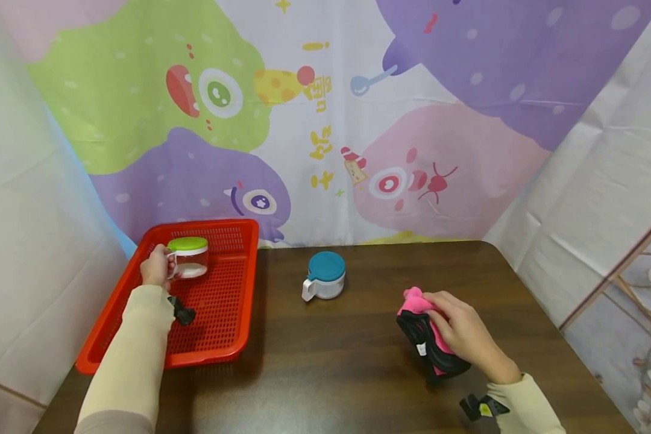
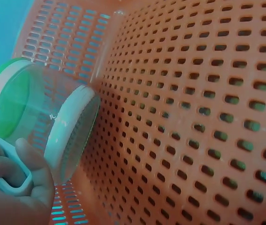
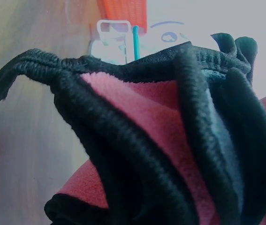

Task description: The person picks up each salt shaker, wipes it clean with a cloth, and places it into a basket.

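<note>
Inside the red plastic basket (image 1: 217, 307) at the left, my left hand (image 1: 156, 266) grips the white handle of a clear seasoning jar (image 1: 191, 263) with a green lid. In the left wrist view the jar's white base (image 2: 69, 129) is close against the basket's slotted floor, and fingers curl through the handle. On the right, my right hand (image 1: 466, 334) holds a bunched pink cloth (image 1: 416, 301) with black edging over the table. Its folds and black loops fill most of the right wrist view and hide most of that hand.
A second clear jar (image 1: 327, 274) with a blue lid and white handle stands on the dark wooden table (image 1: 325, 361), between basket and cloth. Behind the table hangs a printed cartoon curtain (image 1: 336, 205). Pale curtains (image 1: 586, 175) hang at the sides.
</note>
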`<state>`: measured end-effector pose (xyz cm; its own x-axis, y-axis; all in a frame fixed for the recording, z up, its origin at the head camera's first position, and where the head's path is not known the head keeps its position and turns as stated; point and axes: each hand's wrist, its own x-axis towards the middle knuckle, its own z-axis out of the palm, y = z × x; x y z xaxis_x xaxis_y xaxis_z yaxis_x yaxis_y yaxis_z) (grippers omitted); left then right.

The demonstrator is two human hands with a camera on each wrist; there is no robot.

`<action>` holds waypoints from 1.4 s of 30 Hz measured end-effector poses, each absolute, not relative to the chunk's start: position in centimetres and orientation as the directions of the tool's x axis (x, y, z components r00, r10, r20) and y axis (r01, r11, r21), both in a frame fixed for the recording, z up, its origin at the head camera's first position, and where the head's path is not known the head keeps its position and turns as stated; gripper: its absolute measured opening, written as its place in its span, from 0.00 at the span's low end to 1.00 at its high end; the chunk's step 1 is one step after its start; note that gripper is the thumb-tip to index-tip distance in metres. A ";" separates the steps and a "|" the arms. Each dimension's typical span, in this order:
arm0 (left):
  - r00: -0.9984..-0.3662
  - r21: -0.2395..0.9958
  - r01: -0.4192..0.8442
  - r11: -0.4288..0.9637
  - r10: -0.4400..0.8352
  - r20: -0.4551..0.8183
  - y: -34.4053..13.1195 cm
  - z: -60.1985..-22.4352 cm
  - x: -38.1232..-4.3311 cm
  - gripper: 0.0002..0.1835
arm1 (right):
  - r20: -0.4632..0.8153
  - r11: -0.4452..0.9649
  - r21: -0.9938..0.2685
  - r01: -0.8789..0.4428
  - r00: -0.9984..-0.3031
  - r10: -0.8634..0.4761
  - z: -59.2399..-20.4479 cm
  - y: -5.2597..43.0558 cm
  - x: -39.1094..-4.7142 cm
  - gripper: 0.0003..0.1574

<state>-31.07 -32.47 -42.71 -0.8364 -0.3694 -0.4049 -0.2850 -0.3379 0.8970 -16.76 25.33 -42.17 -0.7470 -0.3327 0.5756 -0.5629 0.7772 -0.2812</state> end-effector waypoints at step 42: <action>-0.858 0.857 -0.511 -0.073 -0.020 -0.513 -35.2 -42.8 -29.9 0.14 | 0.549 0.775 -0.309 -0.550 -0.769 -0.327 -43.1 25.3 -16.4 0.20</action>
